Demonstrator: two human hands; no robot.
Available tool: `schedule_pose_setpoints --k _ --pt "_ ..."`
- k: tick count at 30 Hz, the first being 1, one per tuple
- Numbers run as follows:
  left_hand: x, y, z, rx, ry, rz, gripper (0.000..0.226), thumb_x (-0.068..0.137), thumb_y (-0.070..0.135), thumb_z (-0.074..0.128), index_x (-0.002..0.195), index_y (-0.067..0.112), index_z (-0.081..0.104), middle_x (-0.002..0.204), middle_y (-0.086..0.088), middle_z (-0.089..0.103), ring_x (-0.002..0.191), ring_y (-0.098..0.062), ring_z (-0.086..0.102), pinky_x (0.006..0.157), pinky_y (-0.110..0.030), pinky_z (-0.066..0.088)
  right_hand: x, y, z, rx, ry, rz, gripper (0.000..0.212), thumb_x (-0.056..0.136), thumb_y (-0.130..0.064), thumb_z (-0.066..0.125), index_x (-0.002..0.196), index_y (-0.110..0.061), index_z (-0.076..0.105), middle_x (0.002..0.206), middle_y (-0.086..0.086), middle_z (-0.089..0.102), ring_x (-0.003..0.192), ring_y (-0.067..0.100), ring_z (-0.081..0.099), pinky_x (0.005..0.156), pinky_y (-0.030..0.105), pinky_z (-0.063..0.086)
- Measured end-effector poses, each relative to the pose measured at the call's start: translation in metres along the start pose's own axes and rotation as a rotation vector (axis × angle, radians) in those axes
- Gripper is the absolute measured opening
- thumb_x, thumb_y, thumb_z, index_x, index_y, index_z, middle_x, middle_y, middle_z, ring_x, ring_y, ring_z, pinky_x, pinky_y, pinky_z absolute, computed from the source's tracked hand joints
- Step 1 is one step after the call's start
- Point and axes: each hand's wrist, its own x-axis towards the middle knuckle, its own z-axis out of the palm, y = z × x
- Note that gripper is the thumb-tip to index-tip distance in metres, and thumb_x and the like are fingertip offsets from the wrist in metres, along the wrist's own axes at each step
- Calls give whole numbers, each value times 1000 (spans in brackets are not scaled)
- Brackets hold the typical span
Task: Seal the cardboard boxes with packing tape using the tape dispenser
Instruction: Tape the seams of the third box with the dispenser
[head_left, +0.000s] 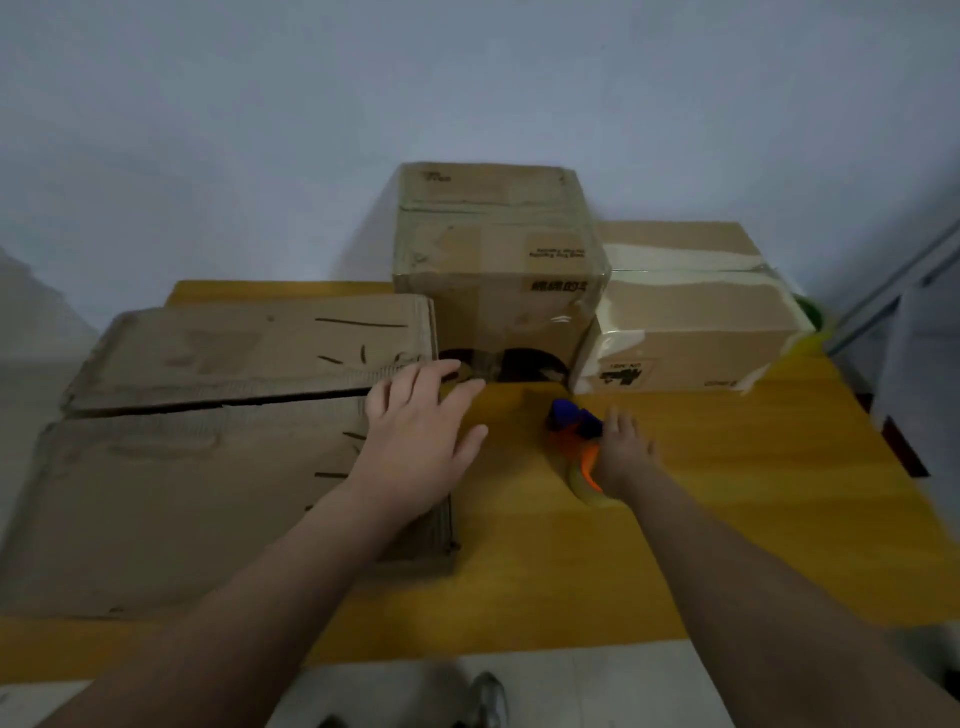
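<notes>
A wide, worn cardboard box (197, 452) lies at the left of the yellow table (727, 493), its two top flaps meeting along an untaped seam. My left hand (421, 441) hovers over the box's right edge with its fingers spread and straight. A blue and orange tape dispenser (574, 431) lies on the table in the middle, blurred. My right hand (621, 452) is on the dispenser's orange handle; its grip is too blurred to read.
A tall box (493, 260) wrapped in clear tape stands at the back centre. A box with pale tape (685, 312) sits to its right. Something green and yellow (813, 322) peeks out behind it. A white wall (467, 78) runs behind the table.
</notes>
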Motion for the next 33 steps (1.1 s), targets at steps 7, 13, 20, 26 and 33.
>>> schedule_pose_setpoints --k 7,13,20,26,33 --pt "2 -2 6 10 -61 -27 48 96 47 39 142 36 34 152 6 19 139 -17 9 113 -40 4 6 -10 33 -76 62 -14 69 95 -21 47 151 -14 6 149 11 23 135 33 27 107 45 30" --pt "-3 -17 -4 17 41 -39 57 91 58 27 141 33 38 149 3 30 138 -18 20 112 -40 3 -6 -26 48 311 66 -32 14 95 -7 48 107 -11 42 108 13 55 81 23 57 65 35 46" --pt "-27 -99 -37 110 -55 -218 60 93 60 22 149 39 15 159 -2 2 146 -23 -3 115 -45 -6 -83 -93 -48 1311 295 -320 27 88 -8 63 106 -26 53 96 -4 63 87 14 61 70 28 48" --pt "-70 -198 -59 174 -170 -490 69 78 80 17 142 56 17 159 -4 -5 143 -36 -13 112 -62 -7 -152 -168 -71 1373 63 -478 23 90 -15 60 110 -26 61 104 3 70 97 20 66 84 40 54" --pt "-96 -239 -72 -328 -204 -554 87 70 78 42 147 45 18 157 -11 9 137 -35 30 106 -45 36 -189 -222 -65 1334 128 -521 46 79 -2 70 112 -26 53 105 0 65 95 17 64 72 27 50"
